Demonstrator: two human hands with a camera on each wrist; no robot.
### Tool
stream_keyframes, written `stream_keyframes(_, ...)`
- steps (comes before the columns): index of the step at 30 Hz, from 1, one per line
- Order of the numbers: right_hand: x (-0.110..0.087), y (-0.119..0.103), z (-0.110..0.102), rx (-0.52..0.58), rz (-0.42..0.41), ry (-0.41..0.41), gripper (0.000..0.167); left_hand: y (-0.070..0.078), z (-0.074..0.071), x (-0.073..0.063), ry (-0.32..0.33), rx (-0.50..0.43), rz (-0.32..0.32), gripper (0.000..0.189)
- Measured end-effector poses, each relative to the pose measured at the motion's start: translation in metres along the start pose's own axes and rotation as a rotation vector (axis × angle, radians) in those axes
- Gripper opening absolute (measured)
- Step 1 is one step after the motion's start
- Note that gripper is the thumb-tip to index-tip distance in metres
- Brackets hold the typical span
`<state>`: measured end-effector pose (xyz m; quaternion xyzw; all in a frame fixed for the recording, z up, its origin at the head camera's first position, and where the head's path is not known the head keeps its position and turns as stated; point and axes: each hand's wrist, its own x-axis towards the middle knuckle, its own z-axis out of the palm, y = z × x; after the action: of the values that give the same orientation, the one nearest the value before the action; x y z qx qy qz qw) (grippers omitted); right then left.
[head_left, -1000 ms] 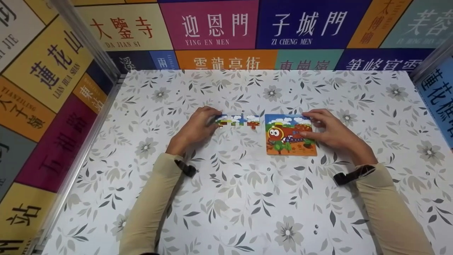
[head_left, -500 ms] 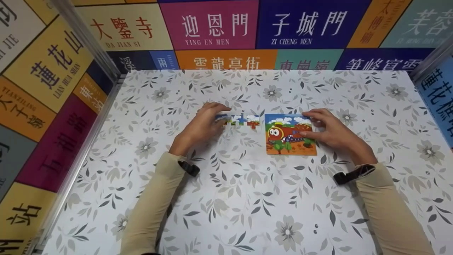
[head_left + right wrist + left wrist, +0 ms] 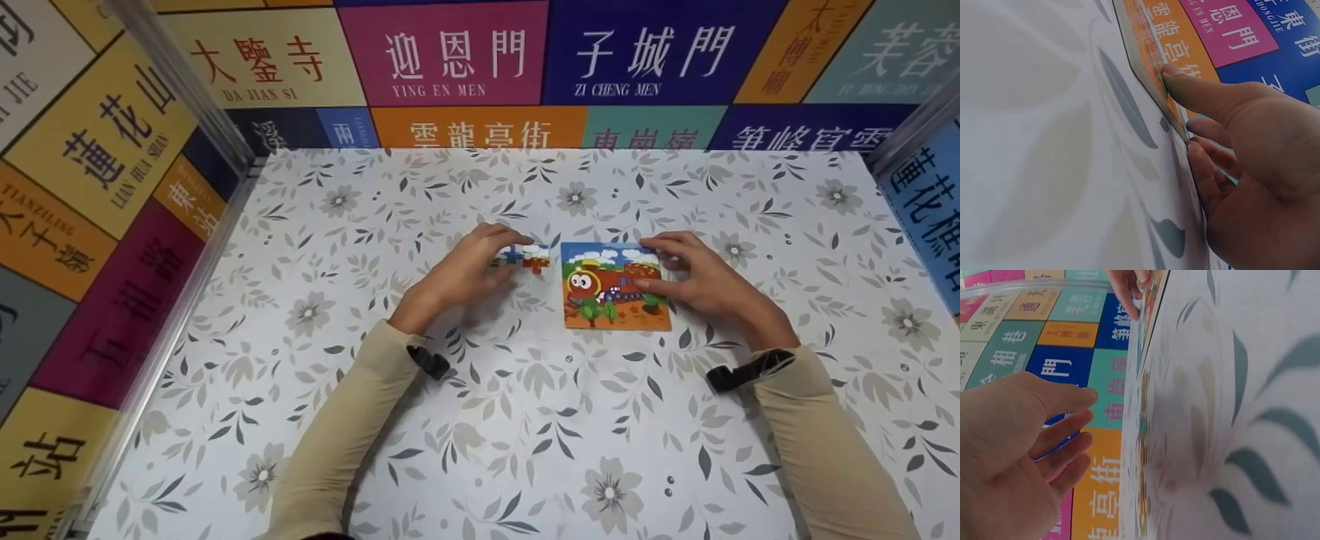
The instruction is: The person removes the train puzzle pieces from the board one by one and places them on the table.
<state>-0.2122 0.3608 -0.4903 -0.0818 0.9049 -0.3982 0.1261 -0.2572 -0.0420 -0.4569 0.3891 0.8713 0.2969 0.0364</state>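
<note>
Panels in yellow, magenta, navy and orange, printed with Chinese characters and romanised names, are forming the back wall [image 3: 450, 60], and a white desk [image 3: 525, 420] patterned with grey flowers and leaves is spreading out below it. The right hand [image 3: 694, 270] is keeping a narrow grip on the right side of a thin square picture board [image 3: 609, 291] showing a red cartoon train, its thumb pressing on the printed face and its fingers meeting the edge. The board is lying flat on the desk, near the middle. The left hand [image 3: 476, 266] is holding nothing: its grip is standing fairly wide, thumb apart from the loosely bent fingers, above a short row of colourful interlocking puzzle pieces [image 3: 536, 259]. The hand is hiding part of this row, and whether the fingers are touching it I cannot tell. The pieces are lying just left of the board, a small gap separating them. Beige sleeves [image 3: 330, 435] are covering both forearms, and black straps [image 3: 429, 361] are circling the wrists.
</note>
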Motion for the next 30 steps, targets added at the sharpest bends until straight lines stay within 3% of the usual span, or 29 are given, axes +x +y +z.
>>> stream_keyframes(9,-0.001,0.002,0.0,0.005,-0.02,0.016,0.074,0.019,0.021,0.019,-0.123,-0.059,0.024,0.047)
stream_keyframes(20,0.001,0.002,0.001,-0.002,-0.074,0.035,0.067,0.042,0.048,0.049,-0.182,-0.159,0.067,0.042)
stream_keyframes(26,0.002,0.002,0.0,-0.017,-0.118,0.039,0.063,0.057,0.068,0.067,-0.23,-0.11,0.126,0.038)
stream_keyframes(30,0.002,0.003,0.001,-0.013,-0.129,0.044,0.061,0.066,0.076,0.075,-0.253,-0.067,0.116,0.042)
